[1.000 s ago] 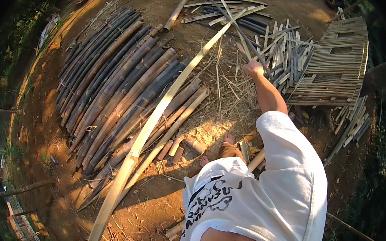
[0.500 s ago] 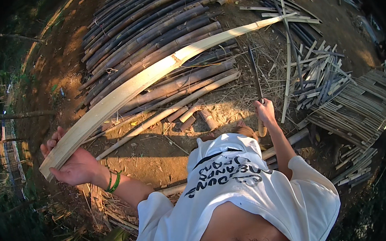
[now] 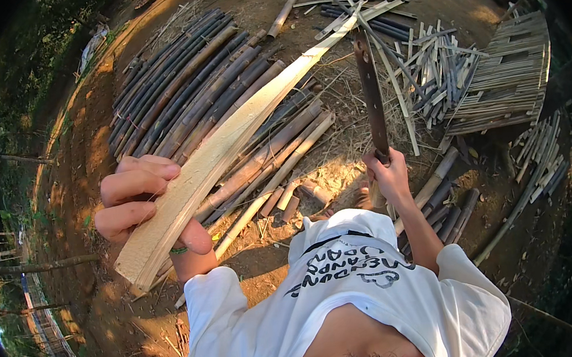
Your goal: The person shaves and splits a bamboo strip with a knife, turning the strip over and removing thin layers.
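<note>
Long, pale split-bamboo strip (image 3: 240, 133) pinched in the left hand (image 3: 132, 193)

The left hand's fingers bend over the strip's upper edge and the thumb lies at its lower side, gripping the broad near end between them. A thin green bracelet (image 3: 179, 250) circles that wrist. The right hand (image 3: 390, 172) is closed in a fist around a long, dark metal blade (image 3: 371, 94) pointing away from the person; whether its tip touches the strip cannot be told. A white cloth shirt with dark lettering (image 3: 260, 339) covers the torso.

The strip slants across the view of a row of dark and brown bamboo poles (image 3: 221, 81), its narrow end past the row's right side. Near the row's lower right end lie short, tan bamboo pieces (image 3: 316, 191). Just right of the row, straw-coloured shavings (image 3: 346, 128) litter the brown soil (image 3: 84, 156). Farther right of it are a loose heap of pale and grey slats (image 3: 441, 70) and a curved, slatted bamboo panel (image 3: 499, 99). Left of the row, beyond the soil, is green foliage (image 3: 24, 38).
</note>
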`<state>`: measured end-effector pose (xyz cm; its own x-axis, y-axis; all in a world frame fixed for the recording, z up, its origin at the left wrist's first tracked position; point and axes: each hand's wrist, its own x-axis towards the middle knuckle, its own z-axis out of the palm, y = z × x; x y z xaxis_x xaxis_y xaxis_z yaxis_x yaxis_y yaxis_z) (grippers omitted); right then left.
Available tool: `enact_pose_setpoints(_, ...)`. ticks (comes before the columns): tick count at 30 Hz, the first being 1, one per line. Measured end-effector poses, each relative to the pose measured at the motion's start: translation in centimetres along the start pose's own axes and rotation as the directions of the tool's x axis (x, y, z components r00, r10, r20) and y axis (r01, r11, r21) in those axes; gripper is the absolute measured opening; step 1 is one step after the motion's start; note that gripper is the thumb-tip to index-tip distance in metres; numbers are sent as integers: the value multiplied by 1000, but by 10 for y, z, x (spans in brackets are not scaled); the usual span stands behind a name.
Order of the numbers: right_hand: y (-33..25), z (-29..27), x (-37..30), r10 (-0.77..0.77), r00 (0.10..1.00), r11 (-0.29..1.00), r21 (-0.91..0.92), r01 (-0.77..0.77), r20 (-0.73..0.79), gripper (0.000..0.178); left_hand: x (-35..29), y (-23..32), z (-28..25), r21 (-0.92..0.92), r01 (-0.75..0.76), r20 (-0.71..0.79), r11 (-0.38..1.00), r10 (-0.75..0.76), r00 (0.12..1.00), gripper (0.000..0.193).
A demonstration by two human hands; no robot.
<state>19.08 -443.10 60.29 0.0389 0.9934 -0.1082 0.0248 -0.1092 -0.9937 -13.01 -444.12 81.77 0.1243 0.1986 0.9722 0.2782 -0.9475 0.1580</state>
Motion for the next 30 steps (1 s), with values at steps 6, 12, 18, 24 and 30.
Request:
enact_pose_setpoints(6, -96, 29, -82, -237, 947, 970, 2, 242, 219, 20, -21, 9, 52, -62, -142, -210, 988, 126, 969, 64)
enact_pose_setpoints(12, -163, 50, -136, -446, 816, 891, 94, 445, 367, 16, -54, 13, 53, -32, -95, -146, 995, 89, 985, 52)
enact_pose_setpoints(18, -142, 54, -145, -492, 831, 864, 32, 502, 260, 12, -105, 26, 43, -307, 377, -205, 874, -448, 870, 45)
enact_pose_setpoints(24, -133, 44, -147, -394, 882, 893, -119, 434, 258, 19, -76, 38, 69, 242, 7, -36, 970, 1, 999, 49)
enact_pose_setpoints(30, -141, 27, -143, -352, 904, 892, -205, 403, 245, 19, -84, 41, 73, 145, 8, -59, 989, 1, 998, 52)
